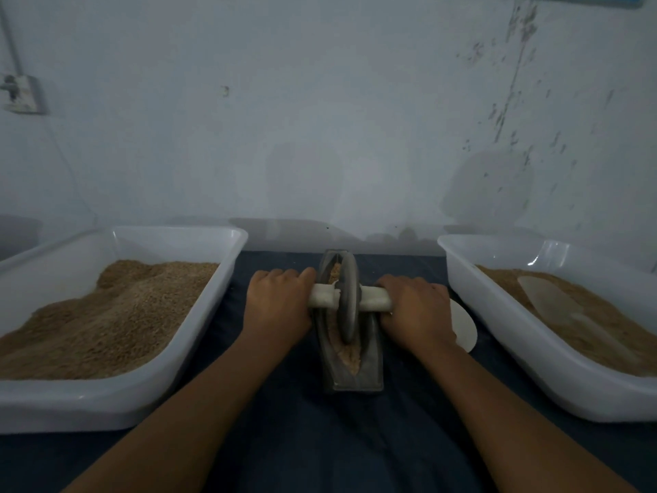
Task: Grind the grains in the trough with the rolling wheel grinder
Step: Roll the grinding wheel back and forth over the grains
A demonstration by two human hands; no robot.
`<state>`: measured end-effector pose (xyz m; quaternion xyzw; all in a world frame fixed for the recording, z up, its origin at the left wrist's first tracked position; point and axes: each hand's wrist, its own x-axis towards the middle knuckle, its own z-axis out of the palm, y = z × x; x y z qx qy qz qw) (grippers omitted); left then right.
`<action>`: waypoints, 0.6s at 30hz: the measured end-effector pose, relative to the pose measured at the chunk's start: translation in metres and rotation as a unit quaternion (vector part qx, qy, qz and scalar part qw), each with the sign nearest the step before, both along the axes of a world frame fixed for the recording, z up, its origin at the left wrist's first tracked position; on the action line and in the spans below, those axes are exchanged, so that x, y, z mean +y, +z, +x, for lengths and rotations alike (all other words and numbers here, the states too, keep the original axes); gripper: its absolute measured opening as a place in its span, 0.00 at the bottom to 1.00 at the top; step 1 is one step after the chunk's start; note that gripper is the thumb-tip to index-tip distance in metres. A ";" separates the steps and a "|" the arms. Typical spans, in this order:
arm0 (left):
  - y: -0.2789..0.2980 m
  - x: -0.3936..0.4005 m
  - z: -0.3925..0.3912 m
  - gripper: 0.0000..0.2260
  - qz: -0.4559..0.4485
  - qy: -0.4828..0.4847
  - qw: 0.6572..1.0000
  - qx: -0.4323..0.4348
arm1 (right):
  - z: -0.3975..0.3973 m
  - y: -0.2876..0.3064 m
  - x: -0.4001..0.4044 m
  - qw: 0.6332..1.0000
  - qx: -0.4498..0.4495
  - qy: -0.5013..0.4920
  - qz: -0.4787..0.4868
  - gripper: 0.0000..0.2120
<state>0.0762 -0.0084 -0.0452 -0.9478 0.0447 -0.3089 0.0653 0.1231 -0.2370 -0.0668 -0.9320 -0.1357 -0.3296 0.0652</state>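
A grey metal trough point(371, 368) lies lengthwise on the dark cloth in the middle, with tan ground grains point(352, 357) in its groove. The grey grinding wheel point(347, 297) stands upright in the groove, on a pale wooden axle handle point(321, 296) that runs left to right. My left hand point(279, 307) grips the left end of the handle. My right hand point(416, 307) grips the right end, hiding most of that side.
A white plastic bin point(106, 400) heaped with brown grain stands at the left. A second white bin point(515, 357) at the right holds grain and a pale scoop point(547, 297). A white round object point(464, 327) lies behind my right hand. A wall rises close behind the table.
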 end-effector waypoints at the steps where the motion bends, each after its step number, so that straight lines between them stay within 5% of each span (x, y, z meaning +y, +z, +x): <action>1: 0.000 0.000 0.004 0.13 0.003 0.002 1.000 0.002 | 0.001 0.002 0.001 1.000 0.006 -0.002 -0.005 0.08; 8: 0.004 0.001 0.026 0.13 -0.007 0.022 0.999 0.031 | 0.013 0.015 0.006 0.998 0.050 -0.012 -0.032 0.13; 18: 0.004 0.001 0.047 0.11 0.011 0.034 0.999 0.011 | 0.038 0.026 0.007 0.988 0.144 -0.011 -0.050 0.07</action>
